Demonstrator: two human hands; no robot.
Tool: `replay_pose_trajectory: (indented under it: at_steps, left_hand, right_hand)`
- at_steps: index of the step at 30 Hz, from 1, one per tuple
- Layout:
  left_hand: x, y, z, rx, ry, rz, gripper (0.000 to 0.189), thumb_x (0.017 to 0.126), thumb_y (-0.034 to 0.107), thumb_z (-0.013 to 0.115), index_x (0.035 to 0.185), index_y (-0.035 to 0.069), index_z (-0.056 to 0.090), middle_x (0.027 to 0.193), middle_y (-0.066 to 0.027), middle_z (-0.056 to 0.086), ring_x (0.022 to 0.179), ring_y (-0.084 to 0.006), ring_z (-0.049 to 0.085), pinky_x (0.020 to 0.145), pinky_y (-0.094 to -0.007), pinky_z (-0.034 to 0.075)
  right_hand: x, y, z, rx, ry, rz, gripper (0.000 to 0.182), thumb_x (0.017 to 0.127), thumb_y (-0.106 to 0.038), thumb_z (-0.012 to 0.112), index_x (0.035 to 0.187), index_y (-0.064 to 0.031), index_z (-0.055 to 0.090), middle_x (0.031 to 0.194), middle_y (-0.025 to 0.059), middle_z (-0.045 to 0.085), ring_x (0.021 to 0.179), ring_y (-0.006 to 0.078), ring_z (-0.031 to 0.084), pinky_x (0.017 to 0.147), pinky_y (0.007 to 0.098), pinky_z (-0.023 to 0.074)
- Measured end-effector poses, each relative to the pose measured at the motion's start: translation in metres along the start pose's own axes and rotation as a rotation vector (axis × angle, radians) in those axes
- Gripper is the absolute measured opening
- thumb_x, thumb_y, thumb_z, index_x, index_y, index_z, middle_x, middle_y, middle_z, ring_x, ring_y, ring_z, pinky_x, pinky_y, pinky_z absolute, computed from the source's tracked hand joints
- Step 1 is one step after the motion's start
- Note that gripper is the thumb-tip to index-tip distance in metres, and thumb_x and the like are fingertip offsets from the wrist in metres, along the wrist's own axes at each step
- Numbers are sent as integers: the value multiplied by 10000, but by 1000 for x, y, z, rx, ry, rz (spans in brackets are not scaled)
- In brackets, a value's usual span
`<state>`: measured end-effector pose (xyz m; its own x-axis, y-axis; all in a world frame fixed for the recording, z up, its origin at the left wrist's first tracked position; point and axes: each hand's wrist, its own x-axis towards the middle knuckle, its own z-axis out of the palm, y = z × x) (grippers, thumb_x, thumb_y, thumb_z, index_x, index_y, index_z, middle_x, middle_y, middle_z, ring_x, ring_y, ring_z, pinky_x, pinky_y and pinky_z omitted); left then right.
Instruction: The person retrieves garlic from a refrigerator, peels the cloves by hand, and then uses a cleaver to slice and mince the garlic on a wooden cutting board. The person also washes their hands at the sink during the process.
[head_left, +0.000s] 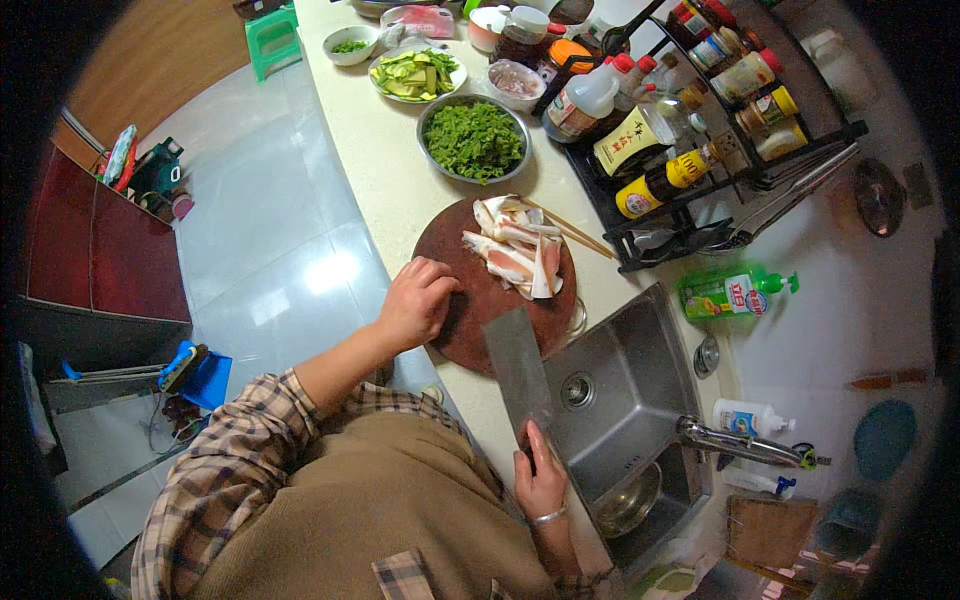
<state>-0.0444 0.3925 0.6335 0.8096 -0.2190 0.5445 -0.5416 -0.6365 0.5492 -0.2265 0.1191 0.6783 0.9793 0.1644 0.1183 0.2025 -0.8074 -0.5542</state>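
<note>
My right hand (538, 474) grips the handle of a cleaver (517, 364). Its broad grey blade points up and away, the tip end over the near edge of a round, dark brown cutting board (457, 341). On the board's left side sits my left hand (420, 304) with fingers curled; its palm side is hidden. Pale white and pinkish pieces of food (517, 247), whose kind I cannot make out, lie in a pile on the far right of the board. A pair of wooden chopsticks (574, 231) rests beside that pile. A metal ring (578, 316) hangs at the board's right edge.
Beyond the board stand a metal bowl of chopped greens (474, 140) and a plate of sliced green vegetable (416, 73). A black rack (630, 255) of bottles and jars borders the right. Nearer is a steel sink (619, 409) with a faucet (739, 442) and dish soap (731, 292).
</note>
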Motion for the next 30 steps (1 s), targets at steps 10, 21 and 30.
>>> replay_pose_trajectory:
  at_steps: [10, 21, 30]
  left_hand:
    - [32, 16, 24, -118, -248, 216, 291, 712, 145, 681, 976, 44, 614, 891, -112, 568, 851, -319, 545, 756, -419, 467]
    - [23, -9, -24, -169, -291, 206, 469, 780, 396, 700, 1135, 103, 614, 1120, -126, 558, 1022, -325, 525, 889, -429, 417]
    - [9, -12, -26, -119, -323, 325, 378, 713, 367, 752, 985, 120, 661, 925, -72, 583, 800, -273, 565, 665, -387, 471]
  right_hand:
    - [-16, -1, -8, 836, 114, 451, 519, 953, -120, 355, 1457, -40, 259, 672, 40, 492, 491, 100, 430, 456, 252, 395]
    - [-21, 2, 0, 743, 85, 515, 458, 976, -119, 357, 1417, 2, 331, 669, 18, 497, 507, 81, 427, 466, 233, 387]
    - [-22, 2, -4, 663, -10, 610, 474, 931, -87, 361, 1396, -1, 331, 640, 19, 470, 511, 91, 418, 469, 240, 370]
